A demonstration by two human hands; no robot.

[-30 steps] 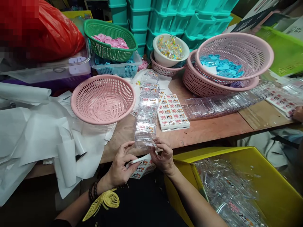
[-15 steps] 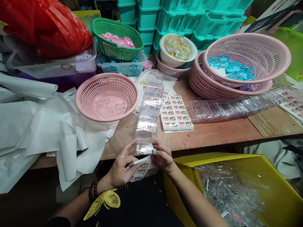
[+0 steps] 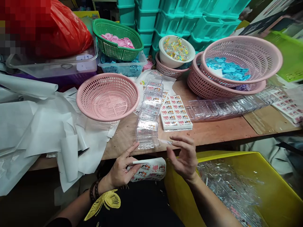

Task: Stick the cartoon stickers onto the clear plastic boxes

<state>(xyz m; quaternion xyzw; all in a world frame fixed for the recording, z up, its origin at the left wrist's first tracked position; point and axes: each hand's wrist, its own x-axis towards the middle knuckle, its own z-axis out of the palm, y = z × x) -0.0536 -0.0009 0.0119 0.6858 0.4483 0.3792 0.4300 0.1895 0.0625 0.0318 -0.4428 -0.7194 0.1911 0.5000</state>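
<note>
My left hand (image 3: 121, 168) grips a curled sticker sheet (image 3: 151, 168) printed with small cat stickers, below the table's front edge. My right hand (image 3: 183, 156) is raised just right of it and pinches one peeled sticker (image 3: 165, 142) between thumb and fingertip. That sticker hangs close to the nearest clear plastic box (image 3: 148, 142), the front one of a row of clear boxes (image 3: 151, 101) that runs away from me across the wooden table (image 3: 213, 130). Several boxes in the row carry stickers.
A flat stack of sticker sheets (image 3: 175, 113) lies right of the row, an empty pink basket (image 3: 107, 96) to its left, white backing paper (image 3: 47, 132) further left. A line of clear lids (image 3: 227, 107) runs right. A yellow bin (image 3: 260, 176) of clear boxes stands at lower right.
My right hand has lifted off the front box and moved right, now with a peeled sticker in its fingers. The sticker sheet in my left hand has uncurled to the right.
</note>
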